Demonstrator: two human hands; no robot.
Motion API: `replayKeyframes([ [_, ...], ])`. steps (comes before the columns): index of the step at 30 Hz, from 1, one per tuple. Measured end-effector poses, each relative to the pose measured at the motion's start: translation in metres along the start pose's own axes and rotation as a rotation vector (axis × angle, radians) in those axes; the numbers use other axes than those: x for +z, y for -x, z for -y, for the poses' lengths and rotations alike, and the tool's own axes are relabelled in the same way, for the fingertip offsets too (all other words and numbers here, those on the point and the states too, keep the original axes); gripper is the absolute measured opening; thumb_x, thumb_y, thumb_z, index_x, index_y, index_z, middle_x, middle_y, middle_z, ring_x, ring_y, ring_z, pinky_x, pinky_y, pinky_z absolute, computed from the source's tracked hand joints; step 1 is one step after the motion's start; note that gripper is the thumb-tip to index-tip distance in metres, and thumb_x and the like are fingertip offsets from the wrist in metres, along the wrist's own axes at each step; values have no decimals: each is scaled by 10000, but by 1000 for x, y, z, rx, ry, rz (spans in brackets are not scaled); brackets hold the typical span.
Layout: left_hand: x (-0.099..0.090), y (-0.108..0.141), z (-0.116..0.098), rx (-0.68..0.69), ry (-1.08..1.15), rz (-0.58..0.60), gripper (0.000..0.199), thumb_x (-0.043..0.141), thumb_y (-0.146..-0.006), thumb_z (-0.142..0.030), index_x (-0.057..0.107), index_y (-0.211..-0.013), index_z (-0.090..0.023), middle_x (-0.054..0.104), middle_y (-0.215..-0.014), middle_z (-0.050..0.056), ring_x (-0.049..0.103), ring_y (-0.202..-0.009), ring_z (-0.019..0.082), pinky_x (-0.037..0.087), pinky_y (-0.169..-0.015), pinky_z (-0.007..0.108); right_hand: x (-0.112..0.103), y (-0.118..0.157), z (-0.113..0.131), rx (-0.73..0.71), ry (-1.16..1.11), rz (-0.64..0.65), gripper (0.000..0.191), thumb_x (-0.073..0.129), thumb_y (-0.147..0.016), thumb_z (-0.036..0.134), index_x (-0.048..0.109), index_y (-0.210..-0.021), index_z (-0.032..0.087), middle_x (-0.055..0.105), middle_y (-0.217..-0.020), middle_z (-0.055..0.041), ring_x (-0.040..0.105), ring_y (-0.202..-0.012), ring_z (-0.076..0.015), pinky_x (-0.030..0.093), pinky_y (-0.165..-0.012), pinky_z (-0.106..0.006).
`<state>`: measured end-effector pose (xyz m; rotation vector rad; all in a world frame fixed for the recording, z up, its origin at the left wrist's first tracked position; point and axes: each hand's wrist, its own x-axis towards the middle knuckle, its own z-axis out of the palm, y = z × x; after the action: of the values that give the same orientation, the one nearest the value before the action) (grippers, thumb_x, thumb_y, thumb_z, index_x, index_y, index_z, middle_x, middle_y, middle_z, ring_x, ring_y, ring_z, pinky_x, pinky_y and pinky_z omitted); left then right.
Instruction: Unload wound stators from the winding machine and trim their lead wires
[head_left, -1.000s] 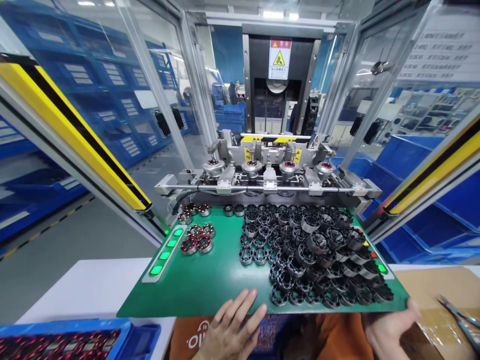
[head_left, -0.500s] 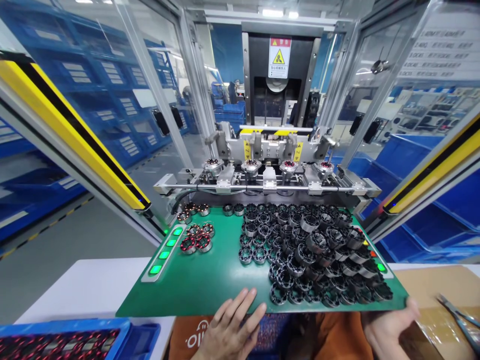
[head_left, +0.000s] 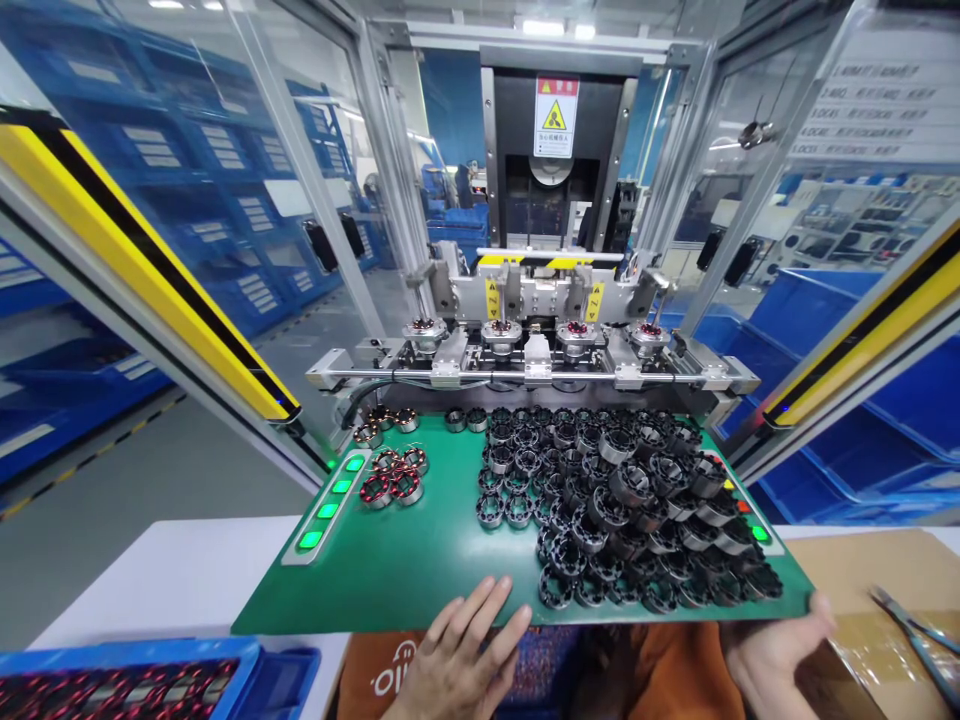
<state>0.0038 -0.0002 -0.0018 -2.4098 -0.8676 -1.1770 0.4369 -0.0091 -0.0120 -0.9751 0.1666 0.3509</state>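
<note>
Board (head_left: 420,570), green and flat, across the middle of the head view. Well off to its left, grey floor (head_left: 97,455) and blue shelves (head_left: 195,170); beside its left edge, a white table (head_left: 135,575). Behind its far edge, a metal machine (head_left: 538,352) with four round seats in a row, a wound ring in each; high above, a warning sign (head_left: 556,115). Down to its far corners, slanting yellow-and-black bars (head_left: 157,265). Along its left side, four lit green buttons (head_left: 327,511); along its right, coloured buttons (head_left: 760,534), partly hidden.

Outside the board's near left corner, a blue tray (head_left: 249,658) holding red-wound rings (head_left: 127,690), a smaller blue bin (head_left: 296,680) just beside. Beyond its right side, larger blue bins (head_left: 810,320); nearer, pliers (head_left: 911,625) on cardboard (head_left: 877,560).

On the board, dark rings (head_left: 634,480) heaped over the right half, close to the front edge; toward the far left corner, a few copper and red rings (head_left: 406,500). Between both groups, plain green, widening toward the front. At the front edge's middle, left hand (head_left: 466,655), fingers spread, tips over the green. At the right front corner, right hand (head_left: 776,655), thumb up, fingers hidden underneath; cannot tell whether gripping.
</note>
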Motion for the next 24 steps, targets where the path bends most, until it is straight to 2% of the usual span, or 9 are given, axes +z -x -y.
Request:
replayKeyframes([
  [5,0,1,1,2,-4,6,250,719,-1223,-404,880,-1353,-265,835,-1495,71,682,-1491,217,249,-1530,337,1,2,1,-2,-2,-1,445,673,-697,650,813,-906,283,907,-1167,-113,884,-1179,-477,801,-817,-662],
  [15,-1,0,1,5,-5,16,263,706,-1230,-404,885,-1368,-269,806,-1540,67,651,-1550,204,233,-1536,334,5,6,4,12,12,-21,416,647,-671,634,785,-850,285,903,-1175,-142,868,-1259,-488,806,-815,-640],
  [20,1,3,1,2,-7,15,256,727,-1219,-399,891,-1371,-274,778,-1580,61,635,-1573,199,240,-1534,331,8,8,6,29,0,-47,388,629,-698,605,799,-843,287,909,-1146,-129,882,-1215,-491,801,-789,-657],
  [24,3,7,1,-1,-3,16,255,739,-1210,-390,893,-1380,-278,701,-1731,37,597,-1639,197,233,-1541,336,10,9,8,65,-44,-72,362,632,-752,560,833,-859,279,911,-1161,-130,892,-1192,-482,802,-797,-649],
])
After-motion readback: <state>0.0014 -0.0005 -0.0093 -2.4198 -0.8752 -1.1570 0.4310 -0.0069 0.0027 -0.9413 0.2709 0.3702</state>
